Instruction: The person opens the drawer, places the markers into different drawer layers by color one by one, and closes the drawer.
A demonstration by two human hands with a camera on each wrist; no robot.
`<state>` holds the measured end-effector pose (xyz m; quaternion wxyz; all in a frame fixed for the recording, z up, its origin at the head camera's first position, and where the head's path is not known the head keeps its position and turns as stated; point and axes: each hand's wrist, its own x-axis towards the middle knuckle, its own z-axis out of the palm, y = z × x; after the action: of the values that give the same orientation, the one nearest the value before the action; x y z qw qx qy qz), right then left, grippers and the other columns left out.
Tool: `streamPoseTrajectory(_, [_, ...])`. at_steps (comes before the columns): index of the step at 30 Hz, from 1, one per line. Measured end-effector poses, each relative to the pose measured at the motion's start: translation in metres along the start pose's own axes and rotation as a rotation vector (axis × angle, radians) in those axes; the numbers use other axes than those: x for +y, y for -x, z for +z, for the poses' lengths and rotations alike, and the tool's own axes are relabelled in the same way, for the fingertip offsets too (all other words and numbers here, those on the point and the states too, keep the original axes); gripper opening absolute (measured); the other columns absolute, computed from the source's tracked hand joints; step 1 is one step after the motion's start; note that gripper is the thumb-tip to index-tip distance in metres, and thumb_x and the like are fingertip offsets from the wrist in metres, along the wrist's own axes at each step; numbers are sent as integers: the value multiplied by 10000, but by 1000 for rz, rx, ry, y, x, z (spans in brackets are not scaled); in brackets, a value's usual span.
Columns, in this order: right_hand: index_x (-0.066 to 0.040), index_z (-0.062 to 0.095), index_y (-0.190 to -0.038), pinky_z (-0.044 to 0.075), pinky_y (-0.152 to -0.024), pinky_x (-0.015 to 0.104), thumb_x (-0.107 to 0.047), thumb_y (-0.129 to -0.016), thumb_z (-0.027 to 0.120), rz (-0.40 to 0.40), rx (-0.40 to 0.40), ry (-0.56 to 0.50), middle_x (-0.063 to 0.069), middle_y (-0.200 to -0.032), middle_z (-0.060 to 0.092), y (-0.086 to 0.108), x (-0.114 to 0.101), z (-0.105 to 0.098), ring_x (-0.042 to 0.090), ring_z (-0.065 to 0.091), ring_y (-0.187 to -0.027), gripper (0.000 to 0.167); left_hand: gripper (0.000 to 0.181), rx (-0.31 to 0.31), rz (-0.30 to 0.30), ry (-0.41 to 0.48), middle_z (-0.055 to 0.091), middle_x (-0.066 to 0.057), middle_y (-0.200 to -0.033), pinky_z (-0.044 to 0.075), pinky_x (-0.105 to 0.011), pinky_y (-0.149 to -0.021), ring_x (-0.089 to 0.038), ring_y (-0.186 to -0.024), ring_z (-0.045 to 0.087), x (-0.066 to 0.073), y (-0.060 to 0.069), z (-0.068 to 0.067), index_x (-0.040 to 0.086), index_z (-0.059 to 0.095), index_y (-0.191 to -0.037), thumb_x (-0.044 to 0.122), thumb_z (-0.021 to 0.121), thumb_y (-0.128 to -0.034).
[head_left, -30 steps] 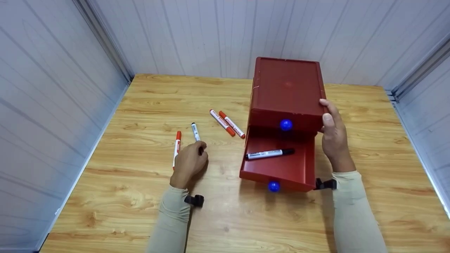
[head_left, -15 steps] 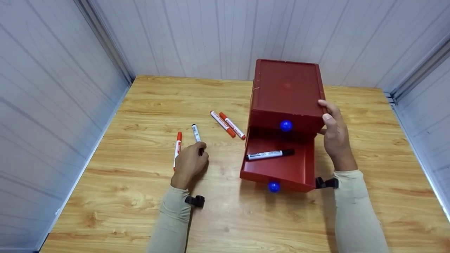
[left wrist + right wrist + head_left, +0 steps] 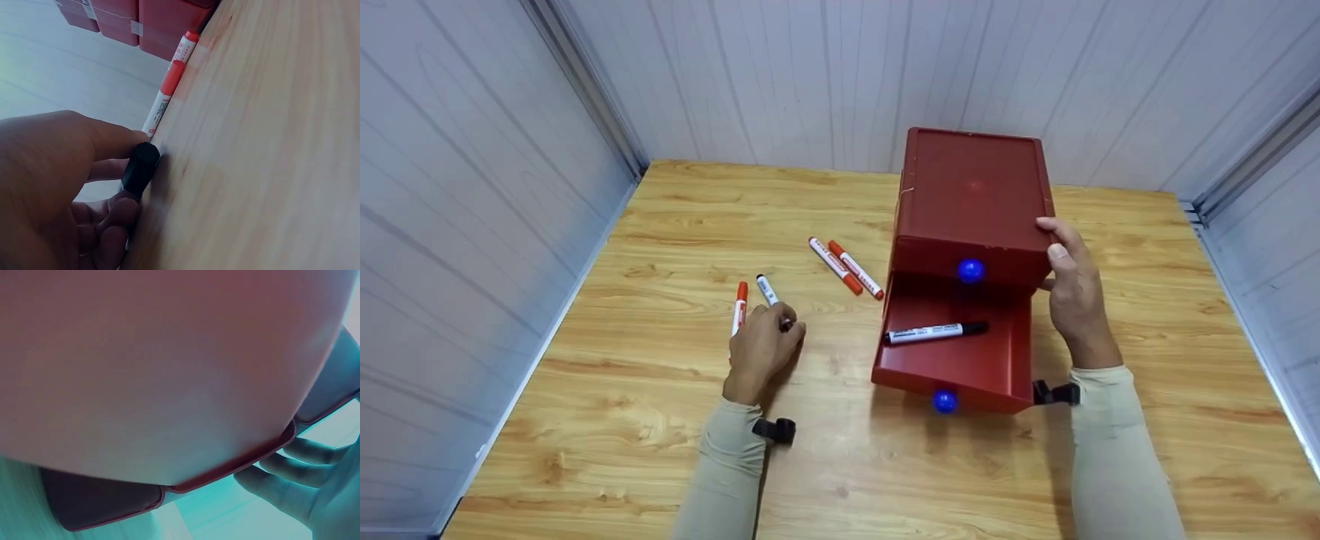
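My left hand (image 3: 761,345) is low over the table and pinches a white marker with a black cap (image 3: 140,167) between thumb and fingers. The far end of this black marker (image 3: 767,289) points away from me in the head view. Just left of that hand lies a red marker (image 3: 740,307), partly covered by it. My right hand (image 3: 1078,304) rests its fingers against the right side of a red drawer cabinet (image 3: 975,187), near the upper front corner. A lower drawer (image 3: 960,367) is pulled out, with another black marker (image 3: 936,332) lying inside.
Two more red markers (image 3: 835,265) lie side by side left of the cabinet. Blue ball knobs (image 3: 945,402) stick out from the drawer fronts. White panel walls (image 3: 780,82) bound the wooden table (image 3: 607,420) at the back and sides.
The pinched black marker has turned, its far end swinging left and slightly toward me. My left fingers have shifted a little with it. The right hand keeps its place on the cabinet.
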<state>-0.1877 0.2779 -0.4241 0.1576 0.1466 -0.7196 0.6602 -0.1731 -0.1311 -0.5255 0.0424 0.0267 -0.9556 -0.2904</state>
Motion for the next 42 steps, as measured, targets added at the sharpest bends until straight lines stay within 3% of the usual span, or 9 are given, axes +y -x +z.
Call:
streamPoseTrajectory(11, [-40,481,-1431,565,-712,249,-181,-1056,397,-43,0,42,144,-1337,467,0,1,-1,294,562,-1045,409,151,7,3,-22,627,-46,-891,486,-447,-628,-225,-795,593,2,-1,0,149,706,-994,223,653,-873])
streamPoseTrajectory(19, [-33,476,-1432,558,-715,234,-174,-1057,401,-46,-4,82,130,-1309,483,2,2,0,266,574,-1018,408,136,85,27,38,584,-41,-832,434,-410,-589,-219,-722,533,-2,1,1,154,683,-987,185,618,-873])
streamPoseTrajectory(24, [-44,487,-1428,558,-713,240,-190,-1056,415,-37,2,59,139,-1302,489,3,0,1,274,579,-1010,406,241,113,13,126,598,-48,-848,442,-411,-629,-227,-736,544,-2,1,0,121,652,-1092,161,632,-854])
streamPoseTrajectory(30, [-53,479,-1433,549,-717,240,-210,-1061,413,-14,4,40,139,-1303,486,4,0,1,263,581,-996,409,405,83,-39,142,645,-128,-970,493,-464,-737,-291,-845,609,-1,0,0,7,636,-1210,185,616,-846])
streamPoseTrajectory(37, [-64,474,-1441,550,-711,239,-212,-1065,400,-16,6,70,132,-1326,475,4,2,0,264,577,-1007,411,283,102,-43,151,562,-162,-989,483,-463,-745,-337,-855,584,-2,-1,2,-20,700,-1070,145,586,-870])
streamPoseTrajectory(42, [-67,474,-1443,551,-708,242,-212,-1067,395,-12,13,83,127,-1333,477,4,2,-1,263,580,-1006,410,229,101,-24,131,596,-153,-983,485,-470,-769,-330,-878,596,-2,-3,3,-14,664,-1049,125,583,-886])
